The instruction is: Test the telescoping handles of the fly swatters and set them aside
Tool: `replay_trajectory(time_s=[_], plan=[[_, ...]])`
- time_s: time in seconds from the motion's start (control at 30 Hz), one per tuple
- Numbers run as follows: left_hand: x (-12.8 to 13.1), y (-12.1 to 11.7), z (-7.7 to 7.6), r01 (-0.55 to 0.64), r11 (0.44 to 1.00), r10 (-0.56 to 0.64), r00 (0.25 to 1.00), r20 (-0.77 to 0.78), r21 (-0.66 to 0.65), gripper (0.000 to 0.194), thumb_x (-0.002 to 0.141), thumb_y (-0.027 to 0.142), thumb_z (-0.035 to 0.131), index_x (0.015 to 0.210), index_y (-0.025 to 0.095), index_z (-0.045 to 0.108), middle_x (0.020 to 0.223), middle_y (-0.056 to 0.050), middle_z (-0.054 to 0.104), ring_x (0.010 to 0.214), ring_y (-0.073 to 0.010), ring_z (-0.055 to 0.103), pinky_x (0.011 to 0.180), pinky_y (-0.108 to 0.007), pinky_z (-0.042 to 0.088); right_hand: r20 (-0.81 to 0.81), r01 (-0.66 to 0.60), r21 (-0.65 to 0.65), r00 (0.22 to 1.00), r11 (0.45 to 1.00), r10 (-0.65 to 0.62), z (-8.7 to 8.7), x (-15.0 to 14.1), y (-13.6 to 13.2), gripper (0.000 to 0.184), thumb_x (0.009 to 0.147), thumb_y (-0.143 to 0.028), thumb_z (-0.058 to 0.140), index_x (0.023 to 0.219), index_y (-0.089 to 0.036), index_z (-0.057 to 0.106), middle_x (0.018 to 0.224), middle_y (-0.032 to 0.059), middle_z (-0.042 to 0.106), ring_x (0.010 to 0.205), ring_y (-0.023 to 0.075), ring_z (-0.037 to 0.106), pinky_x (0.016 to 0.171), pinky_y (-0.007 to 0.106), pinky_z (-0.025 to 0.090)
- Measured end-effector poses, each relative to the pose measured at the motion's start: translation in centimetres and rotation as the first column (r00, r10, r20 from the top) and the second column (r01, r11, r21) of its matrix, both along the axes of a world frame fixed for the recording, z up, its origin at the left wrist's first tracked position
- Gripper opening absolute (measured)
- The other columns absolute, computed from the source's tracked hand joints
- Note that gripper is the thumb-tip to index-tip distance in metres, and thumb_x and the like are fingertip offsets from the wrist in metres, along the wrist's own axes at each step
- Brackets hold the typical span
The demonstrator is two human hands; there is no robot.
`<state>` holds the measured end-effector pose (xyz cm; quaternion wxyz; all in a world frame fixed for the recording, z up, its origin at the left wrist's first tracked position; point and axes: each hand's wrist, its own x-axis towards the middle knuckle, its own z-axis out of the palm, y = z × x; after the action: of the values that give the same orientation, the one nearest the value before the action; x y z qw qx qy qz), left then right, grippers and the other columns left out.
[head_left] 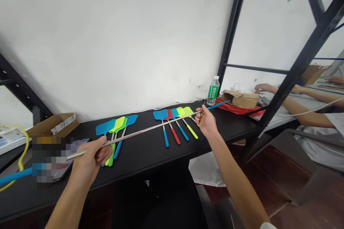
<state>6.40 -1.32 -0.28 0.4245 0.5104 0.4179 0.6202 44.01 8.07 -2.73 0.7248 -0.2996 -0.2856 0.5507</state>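
Observation:
A fly swatter with a long metal rod point(150, 128) is held stretched out across the desk, its blue handle at the far left and its blue head point(220, 104), seen edge-on, at the right. My left hand point(90, 157) is closed round the rod near the handle end. Near the head, the fingers of my right hand point(206, 121) pinch the rod. Beneath it lie two fanned groups of shorter fly swatters: blue, yellow and green ones point(118, 124) on the left, and blue, red and yellow ones point(175, 135) on the right.
A black desk point(142, 154) runs along the white wall. At its left are an open cardboard box point(57, 121) and a yellow cable point(26, 146). A water bottle point(213, 91) and a torn carton point(242, 99) stand right, beside a black rack post point(295, 64). Other people's arms point(301, 109) show beyond.

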Motion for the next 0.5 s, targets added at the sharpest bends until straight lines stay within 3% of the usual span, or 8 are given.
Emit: replay_trajectory(time_s=[0.2,0.5], plan=[[1.4,0.1,0.2,-0.022,1.0,0.023,0.985,0.172,-0.009,0.048,0.093,0.034,0.049,0.05,0.019,0.034,0.045,0.005,0.024,0.04,-0.0089,0.027,0.046,-0.027,0.028,0.037,-0.053,0.017,0.998,0.998,0.052,0.3,-2.3,-0.8,0.037,0.076,-0.055,0.072,0.074,-0.018,0.064,0.054,-0.0035,0.05,0.044,0.0083,0.044,0.043,0.024,0.03],[4.4,0.7,-2.0,0.093,0.991,-0.1,0.993,-0.064,-0.098,0.053,0.095,0.039,0.045,0.047,0.02,0.034,0.045,0.004,0.026,0.039,-0.0094,0.029,0.044,-0.029,0.025,0.145,-0.177,0.035,0.975,0.984,0.171,-0.5,-5.6,-1.8,0.043,0.078,-0.06,0.069,0.075,-0.017,0.068,0.058,-0.001,0.055,0.045,0.0087,0.045,0.042,0.025,0.03]])
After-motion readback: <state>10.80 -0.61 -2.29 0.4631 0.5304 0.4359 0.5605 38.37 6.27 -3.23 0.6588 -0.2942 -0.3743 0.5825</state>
